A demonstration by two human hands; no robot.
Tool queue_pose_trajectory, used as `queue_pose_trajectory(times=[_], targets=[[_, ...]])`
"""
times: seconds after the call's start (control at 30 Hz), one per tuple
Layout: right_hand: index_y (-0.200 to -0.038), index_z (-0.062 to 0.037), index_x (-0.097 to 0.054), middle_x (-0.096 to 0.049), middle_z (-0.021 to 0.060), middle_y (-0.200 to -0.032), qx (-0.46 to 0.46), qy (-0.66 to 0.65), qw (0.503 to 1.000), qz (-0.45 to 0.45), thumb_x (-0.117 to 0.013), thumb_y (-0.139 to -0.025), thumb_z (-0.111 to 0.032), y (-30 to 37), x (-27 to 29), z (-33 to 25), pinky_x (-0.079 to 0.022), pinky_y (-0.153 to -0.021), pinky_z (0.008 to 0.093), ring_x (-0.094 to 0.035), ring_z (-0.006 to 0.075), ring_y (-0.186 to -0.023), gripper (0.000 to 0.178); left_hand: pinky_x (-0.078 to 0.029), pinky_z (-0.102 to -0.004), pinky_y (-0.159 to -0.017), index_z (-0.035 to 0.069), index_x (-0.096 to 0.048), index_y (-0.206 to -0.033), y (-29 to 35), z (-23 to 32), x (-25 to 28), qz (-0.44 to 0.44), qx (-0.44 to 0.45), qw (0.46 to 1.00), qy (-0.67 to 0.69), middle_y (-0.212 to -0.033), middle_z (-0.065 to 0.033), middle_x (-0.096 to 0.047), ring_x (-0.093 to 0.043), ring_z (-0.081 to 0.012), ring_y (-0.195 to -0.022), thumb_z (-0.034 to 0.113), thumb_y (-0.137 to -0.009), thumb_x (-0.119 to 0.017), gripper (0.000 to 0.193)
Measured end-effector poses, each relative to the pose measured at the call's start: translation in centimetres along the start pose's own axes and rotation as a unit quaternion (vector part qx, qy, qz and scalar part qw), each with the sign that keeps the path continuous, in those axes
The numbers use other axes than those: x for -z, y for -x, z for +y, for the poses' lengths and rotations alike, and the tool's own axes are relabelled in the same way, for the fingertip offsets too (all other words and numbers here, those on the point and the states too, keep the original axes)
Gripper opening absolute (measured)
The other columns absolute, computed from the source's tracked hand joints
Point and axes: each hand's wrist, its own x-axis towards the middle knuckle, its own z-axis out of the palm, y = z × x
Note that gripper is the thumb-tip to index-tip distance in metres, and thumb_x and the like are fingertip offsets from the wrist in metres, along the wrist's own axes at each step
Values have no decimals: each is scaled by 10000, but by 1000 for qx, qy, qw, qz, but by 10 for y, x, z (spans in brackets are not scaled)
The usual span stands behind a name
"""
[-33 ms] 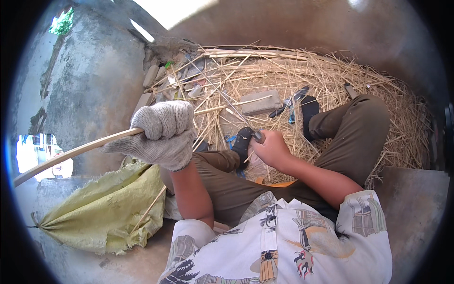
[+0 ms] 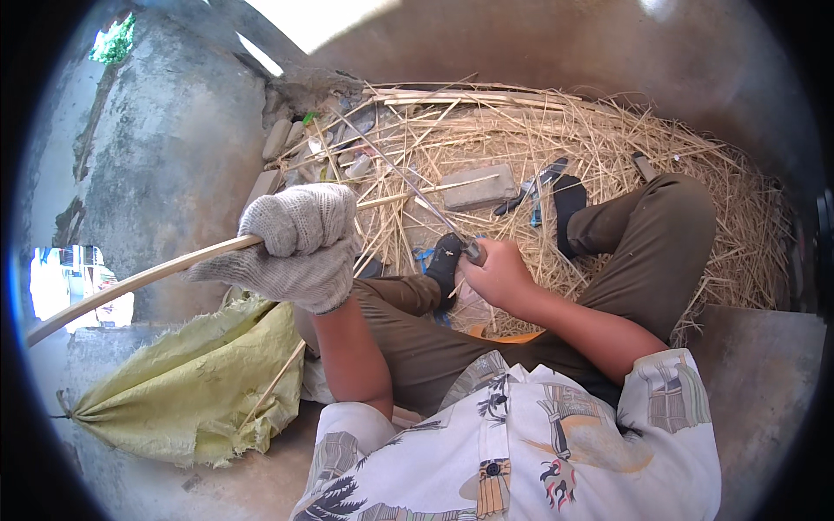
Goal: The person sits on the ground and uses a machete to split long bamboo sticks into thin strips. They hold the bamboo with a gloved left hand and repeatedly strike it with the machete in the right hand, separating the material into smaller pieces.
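My left hand (image 2: 300,247), in a grey knitted glove, is closed around a long pale strip that looks like split bamboo (image 2: 156,276). One end of the strip runs out to the left edge; the thinner end reaches right, over the straw. Bare, my right hand (image 2: 499,273) grips the handle of a long thin-bladed knife (image 2: 398,167). Its narrow blade slants up and left from my fist and crosses the strip's thin end. Whether blade and strip touch there, I cannot tell.
Loose straw-like shavings (image 2: 625,148) cover the ground ahead, with a grey brick (image 2: 479,188) among them. Beyond my feet lies a dark-handled tool (image 2: 532,187). A yellow-green woven sack (image 2: 191,382) is at my left. Stones and litter (image 2: 339,148) lie by the wall.
The knife blade's far end has shifted slightly left and down. My left hand and the strip look almost still.
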Motion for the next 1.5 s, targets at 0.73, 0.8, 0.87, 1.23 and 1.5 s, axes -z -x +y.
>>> queue_pose_trajectory(times=[0.73,0.8,0.87,1.23,1.5], targets=[[-844,-6,-692,-688,205,-739,-29,54,998,16,-685,-814,-245,-27,-2,40,-535,-688,458,-691,389,-737,242,-185,-303,-416,192,-374,-563,3,0,-5,28,-47,998,-8,-477,38,-292,-241,-121,-404,894,-844,-391,756],[-849,-8,-691,-692,200,-743,-8,47,999,27,-684,-816,-241,-18,2,19,-538,-693,457,-692,385,-735,236,-191,-300,-426,201,-389,-572,1,11,-11,22,-69,997,-32,-477,37,-322,-264,-117,-411,874,-857,-409,730],[-864,-15,-692,-692,193,-741,24,51,997,45,-680,-820,-243,-19,5,17,-543,-698,454,-690,387,-737,233,-193,-299,-432,210,-400,-575,1,20,-13,17,-98,995,-31,-476,44,-334,-270,-108,-413,844,-874,-436,702],[-818,-32,-659,-654,178,-686,104,124,981,110,-693,-829,-230,-30,13,17,-514,-644,458,-649,401,-677,201,-295,-268,-412,215,-438,-631,10,40,-22,-8,-158,984,-83,-528,53,-411,-354,-92,-420,544,-948,-600,485],[-825,-55,-690,-680,177,-711,8,139,978,155,-679,-815,-240,-54,24,40,-549,-667,468,-676,398,-700,186,-227,-226,-394,239,-411,-576,16,67,-53,28,-201,975,-91,-477,93,-377,-286,-44,-385,656,-941,-560,574]])
